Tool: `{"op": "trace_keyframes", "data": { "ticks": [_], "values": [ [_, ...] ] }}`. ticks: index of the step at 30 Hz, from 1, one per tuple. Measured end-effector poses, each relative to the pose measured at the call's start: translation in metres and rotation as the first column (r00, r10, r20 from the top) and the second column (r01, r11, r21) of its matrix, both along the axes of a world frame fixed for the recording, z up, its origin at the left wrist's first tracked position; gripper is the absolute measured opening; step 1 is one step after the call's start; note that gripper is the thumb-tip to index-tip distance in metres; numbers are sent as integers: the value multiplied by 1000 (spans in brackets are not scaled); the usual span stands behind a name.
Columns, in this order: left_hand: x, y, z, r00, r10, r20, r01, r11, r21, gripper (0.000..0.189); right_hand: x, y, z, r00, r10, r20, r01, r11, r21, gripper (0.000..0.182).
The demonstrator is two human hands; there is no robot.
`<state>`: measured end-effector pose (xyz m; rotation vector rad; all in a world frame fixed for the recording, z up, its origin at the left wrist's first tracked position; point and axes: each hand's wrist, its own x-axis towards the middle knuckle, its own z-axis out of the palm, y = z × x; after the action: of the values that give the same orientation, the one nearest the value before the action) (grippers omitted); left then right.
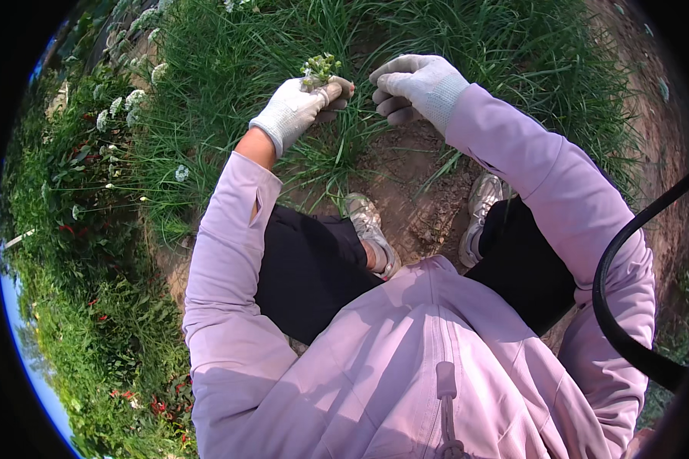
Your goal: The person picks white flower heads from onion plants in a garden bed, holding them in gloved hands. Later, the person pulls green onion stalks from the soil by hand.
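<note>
My left hand [307,106], in a white knit glove with greyish fingers, is closed around a small bunch of green and white flower heads [320,67] that shows above the thumb. Any stems inside the fist are hidden. To its right, my right hand [410,89], gloved the same way, hovers over the grass-like leaves with its fingers curled; whether something thin is between thumb and fingertips cannot be told. The two hands are apart. Long narrow green leaves [247,51] grow in dense clumps beyond and below both hands.
Bare brown soil [407,166] lies between my shoes [370,226]. White flower umbels [135,100] stand at the left, beside leafy plants with red fruits or pods [158,406]. A dirt strip [660,172] runs along the right. A black curved strap or cable [608,287] crosses the right edge.
</note>
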<state>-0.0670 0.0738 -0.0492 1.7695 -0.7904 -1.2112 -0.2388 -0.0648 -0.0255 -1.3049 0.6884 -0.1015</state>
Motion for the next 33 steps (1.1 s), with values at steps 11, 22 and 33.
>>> {"op": "trace_keyframes", "data": {
  "ticks": [11, 22, 33],
  "values": [
    [0, 0, 3, 997, 68, 42, -71, 993, 89, 25, -1, -6, 3, 998, 12, -63, -19, 995, -102, 24],
    [7, -5, 9, 397, -138, 908, -169, 961, 220, 33, 1, -3, 3, 989, 22, -146, -71, 938, -340, 37],
    [66, -45, 22, 758, 606, 242, -463, 761, -455, 47, -4, -1, -10, 961, 87, -264, -242, 732, -637, 60]
  ]
}}
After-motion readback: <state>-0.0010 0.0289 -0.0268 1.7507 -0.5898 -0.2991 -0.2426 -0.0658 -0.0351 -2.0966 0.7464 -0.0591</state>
